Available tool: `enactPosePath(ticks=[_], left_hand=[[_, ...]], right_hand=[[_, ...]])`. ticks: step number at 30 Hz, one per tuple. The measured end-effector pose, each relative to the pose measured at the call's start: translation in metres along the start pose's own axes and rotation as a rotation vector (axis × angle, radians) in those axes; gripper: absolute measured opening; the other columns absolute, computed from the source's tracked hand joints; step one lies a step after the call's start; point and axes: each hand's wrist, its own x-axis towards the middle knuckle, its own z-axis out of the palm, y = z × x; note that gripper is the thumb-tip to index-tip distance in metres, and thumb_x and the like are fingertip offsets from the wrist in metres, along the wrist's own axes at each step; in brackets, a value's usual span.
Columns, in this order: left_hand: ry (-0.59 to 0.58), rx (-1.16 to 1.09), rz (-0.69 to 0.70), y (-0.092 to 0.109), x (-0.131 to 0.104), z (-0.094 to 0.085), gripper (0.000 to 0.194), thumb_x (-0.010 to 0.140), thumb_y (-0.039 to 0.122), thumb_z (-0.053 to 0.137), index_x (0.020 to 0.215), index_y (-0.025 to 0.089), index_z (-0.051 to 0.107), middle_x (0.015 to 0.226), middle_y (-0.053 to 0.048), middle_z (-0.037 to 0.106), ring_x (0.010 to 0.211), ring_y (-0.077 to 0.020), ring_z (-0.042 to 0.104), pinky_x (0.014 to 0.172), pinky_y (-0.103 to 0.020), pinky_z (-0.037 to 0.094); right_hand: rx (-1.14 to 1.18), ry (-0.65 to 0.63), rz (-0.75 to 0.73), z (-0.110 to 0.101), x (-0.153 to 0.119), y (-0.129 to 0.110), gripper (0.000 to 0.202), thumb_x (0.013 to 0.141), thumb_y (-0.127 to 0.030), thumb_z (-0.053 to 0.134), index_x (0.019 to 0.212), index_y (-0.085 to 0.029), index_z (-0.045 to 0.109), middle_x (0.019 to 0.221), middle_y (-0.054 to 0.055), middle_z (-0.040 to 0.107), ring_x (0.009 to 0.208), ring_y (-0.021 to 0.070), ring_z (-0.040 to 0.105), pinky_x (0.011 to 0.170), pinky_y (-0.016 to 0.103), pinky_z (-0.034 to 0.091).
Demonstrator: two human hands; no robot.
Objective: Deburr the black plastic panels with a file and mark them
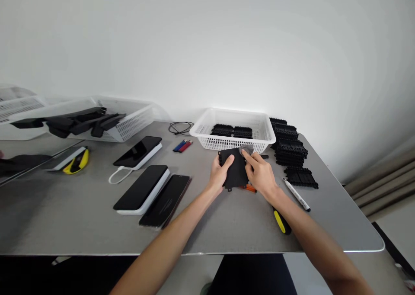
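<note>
Grey table (214,230); black plate (237,174) between both hands; left hand (221,170) clamped on its edge; right hand (259,170) pressing grey cloth

Orange object (250,188) partly behind black plate (236,174)

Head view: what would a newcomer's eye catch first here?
Probably the black plate at the center, gripped by the left hand while the right hand presses a grey cloth at its far right corner. Next, the white basket behind it, against the pale wall, and the dark stacks of parts to the basket's right.
</note>
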Motion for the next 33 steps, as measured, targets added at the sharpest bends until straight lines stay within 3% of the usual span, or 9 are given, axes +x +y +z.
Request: enactPosePath(ticks=[7, 16, 22, 27, 31, 33], left_hand=[[0.004, 0.014, -0.052, 0.004, 0.000, 0.000, 0.046, 0.063, 0.047, 0.079, 0.095, 0.018, 0.064, 0.086, -0.006, 0.072, 0.072, -0.0207, 0.068, 0.067, -0.034, 0.058], [-0.023, 0.003, -0.045, 0.014, 0.002, -0.005, 0.045, 0.060, 0.045, 0.082, 0.090, 0.016, 0.063, 0.079, -0.005, 0.071, 0.063, -0.0171, 0.066, 0.060, -0.029, 0.056], [0.042, -0.052, -0.072, 0.016, 0.007, -0.007, 0.045, 0.058, 0.044, 0.082, 0.087, 0.016, 0.061, 0.068, -0.002, 0.068, 0.052, -0.0154, 0.063, 0.049, -0.027, 0.054], [0.104, -0.093, -0.056, 0.018, 0.018, -0.016, 0.040, 0.063, 0.041, 0.080, 0.090, 0.016, 0.063, 0.068, -0.003, 0.069, 0.056, -0.0166, 0.066, 0.056, -0.029, 0.058], [0.145, -0.076, -0.061, 0.019, 0.023, -0.021, 0.036, 0.066, 0.040, 0.079, 0.089, 0.017, 0.064, 0.070, -0.003, 0.069, 0.058, -0.0175, 0.067, 0.058, -0.030, 0.059], [0.135, -0.056, -0.046, 0.017, 0.022, -0.020, 0.037, 0.066, 0.041, 0.079, 0.090, 0.018, 0.064, 0.074, -0.003, 0.070, 0.060, -0.0175, 0.067, 0.059, -0.031, 0.059]], right_hand=[[-0.153, -0.030, 0.017, -0.002, -0.002, -0.003, 0.045, 0.089, -0.014, 0.037, 0.125, -0.017, 0.065, 0.084, 0.006, 0.062, 0.064, 0.0140, 0.055, 0.059, 0.025, 0.042], [-0.405, -0.148, -0.056, -0.014, 0.003, -0.010, 0.047, 0.092, -0.016, 0.036, 0.133, -0.022, 0.058, 0.087, 0.006, 0.064, 0.060, 0.0131, 0.053, 0.049, 0.028, 0.025], [-0.394, -0.321, -0.189, -0.021, 0.004, -0.010, 0.045, 0.091, -0.018, 0.038, 0.131, -0.016, 0.059, 0.086, 0.006, 0.065, 0.061, 0.0140, 0.055, 0.051, 0.030, 0.024], [-0.287, -0.405, -0.238, -0.019, -0.001, -0.010, 0.042, 0.087, -0.018, 0.045, 0.125, -0.016, 0.063, 0.083, 0.005, 0.067, 0.059, 0.0140, 0.055, 0.051, 0.028, 0.027], [-0.055, -0.323, -0.190, -0.023, 0.002, -0.001, 0.033, 0.085, -0.014, 0.045, 0.099, -0.019, 0.074, 0.083, 0.003, 0.068, 0.064, 0.0131, 0.057, 0.058, 0.026, 0.037], [0.049, -0.180, -0.115, -0.024, 0.005, 0.004, 0.037, 0.088, -0.013, 0.042, 0.107, -0.019, 0.073, 0.086, 0.004, 0.066, 0.069, 0.0135, 0.059, 0.063, 0.026, 0.043]])
